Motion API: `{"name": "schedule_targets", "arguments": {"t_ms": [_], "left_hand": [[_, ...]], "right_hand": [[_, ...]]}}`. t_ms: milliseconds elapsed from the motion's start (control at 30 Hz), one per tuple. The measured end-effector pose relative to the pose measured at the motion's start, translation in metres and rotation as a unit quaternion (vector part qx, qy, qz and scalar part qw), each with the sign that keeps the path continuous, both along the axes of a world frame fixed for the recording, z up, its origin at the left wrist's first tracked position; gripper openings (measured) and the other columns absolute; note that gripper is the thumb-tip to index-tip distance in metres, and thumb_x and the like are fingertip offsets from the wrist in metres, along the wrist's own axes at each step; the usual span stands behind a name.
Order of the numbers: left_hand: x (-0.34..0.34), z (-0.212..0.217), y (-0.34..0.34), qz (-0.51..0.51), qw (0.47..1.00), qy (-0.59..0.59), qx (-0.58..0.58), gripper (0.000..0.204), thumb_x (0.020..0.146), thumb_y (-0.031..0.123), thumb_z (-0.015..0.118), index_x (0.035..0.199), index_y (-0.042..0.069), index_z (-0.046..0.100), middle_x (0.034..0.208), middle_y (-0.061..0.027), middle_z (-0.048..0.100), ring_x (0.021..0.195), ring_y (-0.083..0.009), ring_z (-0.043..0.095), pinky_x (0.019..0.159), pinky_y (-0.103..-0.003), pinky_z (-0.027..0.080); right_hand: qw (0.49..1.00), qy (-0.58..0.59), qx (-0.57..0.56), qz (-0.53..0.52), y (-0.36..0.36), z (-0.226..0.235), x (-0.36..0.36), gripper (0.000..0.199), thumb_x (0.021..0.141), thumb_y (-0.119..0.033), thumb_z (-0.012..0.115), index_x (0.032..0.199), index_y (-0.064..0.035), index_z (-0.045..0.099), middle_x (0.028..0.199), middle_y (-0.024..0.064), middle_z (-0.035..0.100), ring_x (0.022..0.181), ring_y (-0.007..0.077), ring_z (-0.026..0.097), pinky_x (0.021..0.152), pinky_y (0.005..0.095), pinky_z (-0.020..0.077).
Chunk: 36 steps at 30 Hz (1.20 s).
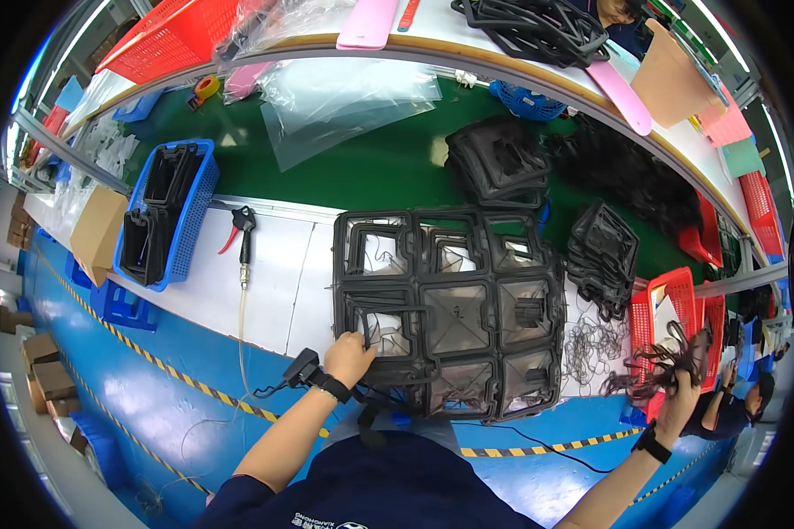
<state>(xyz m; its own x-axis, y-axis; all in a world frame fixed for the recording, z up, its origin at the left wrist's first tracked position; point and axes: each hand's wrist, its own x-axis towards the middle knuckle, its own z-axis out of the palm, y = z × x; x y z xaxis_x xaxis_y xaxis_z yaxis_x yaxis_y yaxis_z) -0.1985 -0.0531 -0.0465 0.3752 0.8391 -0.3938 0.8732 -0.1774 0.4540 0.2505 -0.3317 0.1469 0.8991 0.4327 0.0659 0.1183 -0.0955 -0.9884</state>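
We are in a factory workshop, at a long production surface [353,181].

We can tell from the blue floor [97,353] with its yellow-and-black striped tape [547,449], the air gun [245,225] on its hose at left of centre, and the many matching black frames [454,304] massed mid-frame; we also see a blue basket [198,212] at left, cardboard boxes [53,379] at lower left, tube lights [716,37] at upper right and a co-worker [722,411] at lower right.

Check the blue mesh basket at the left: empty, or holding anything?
Holding things: black frames sit inside the blue basket, filling most of its opening; how deep, I cannot tell.
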Motion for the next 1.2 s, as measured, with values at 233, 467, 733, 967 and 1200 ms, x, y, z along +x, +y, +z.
{"name": "schedule_targets", "arguments": {"t_ms": [233, 467, 733, 967, 1200], "left_hand": [[0.021, 0.083, -0.014, 0.165, 0.885, -0.415, -0.130, 0.015, 0.089, 0.014, 0.055, 0.090, 0.000, 0.051, 0.074, -0.0080, 0.062, 0.066, -0.0153, 0.061, 0.060, -0.029, 0.047], [-0.019, 0.129, 0.044, 0.300, 0.787, -0.535, -0.059, 0.015, 0.090, 0.014, 0.055, 0.100, 0.004, 0.049, 0.073, -0.0050, 0.060, 0.045, -0.0036, 0.043, 0.039, -0.017, 0.035], [-0.100, 0.001, 0.080, 0.481, 0.767, -0.425, -0.002, 0.023, 0.086, 0.020, 0.060, 0.098, 0.002, 0.050, 0.071, -0.0078, 0.059, 0.045, -0.0105, 0.048, 0.040, -0.022, 0.039], [-0.101, -0.051, -0.056, 0.179, 0.968, -0.093, -0.147, 0.024, 0.078, 0.019, 0.063, 0.092, 0.000, 0.060, 0.089, -0.0132, 0.067, 0.081, -0.0300, 0.064, 0.073, -0.037, 0.050], [-0.092, -0.032, -0.074, 0.213, 0.893, -0.298, -0.263, 0.021, 0.082, 0.016, 0.064, 0.095, 0.001, 0.057, 0.086, -0.0110, 0.064, 0.082, -0.0190, 0.064, 0.070, -0.029, 0.051]], "right_hand": [[0.836, -0.263, -0.480, -0.040, 0.033, -0.099, -0.008, 0.050, 0.076, -0.012, 0.063, 0.120, 0.0062, 0.048, 0.104, 0.0237, 0.059, 0.094, 0.0284, 0.060, 0.083, 0.0334, 0.0461], [0.904, -0.140, -0.307, 0.263, 0.109, -0.117, -0.152, 0.032, 0.077, -0.012, 0.065, 0.106, 0.0012, 0.059, 0.092, 0.0154, 0.063, 0.063, 0.0212, 0.061, 0.057, 0.0310, 0.0476], [0.858, -0.138, -0.273, 0.413, 0.149, -0.097, -0.241, 0.022, 0.079, -0.009, 0.062, 0.099, 0.0006, 0.061, 0.085, 0.0134, 0.063, 0.065, 0.0205, 0.063, 0.057, 0.0299, 0.0488], [0.759, 0.011, -0.288, 0.584, 0.150, -0.139, -0.291, 0.017, 0.082, -0.015, 0.056, 0.089, -0.0014, 0.064, 0.082, 0.0146, 0.064, 0.076, 0.0334, 0.061, 0.067, 0.0365, 0.0488], [0.783, 0.043, -0.276, 0.556, 0.155, -0.198, -0.359, 0.034, 0.082, -0.022, 0.060, 0.108, -0.0001, 0.059, 0.097, 0.0169, 0.064, 0.089, 0.0262, 0.063, 0.078, 0.0319, 0.0489]]}}
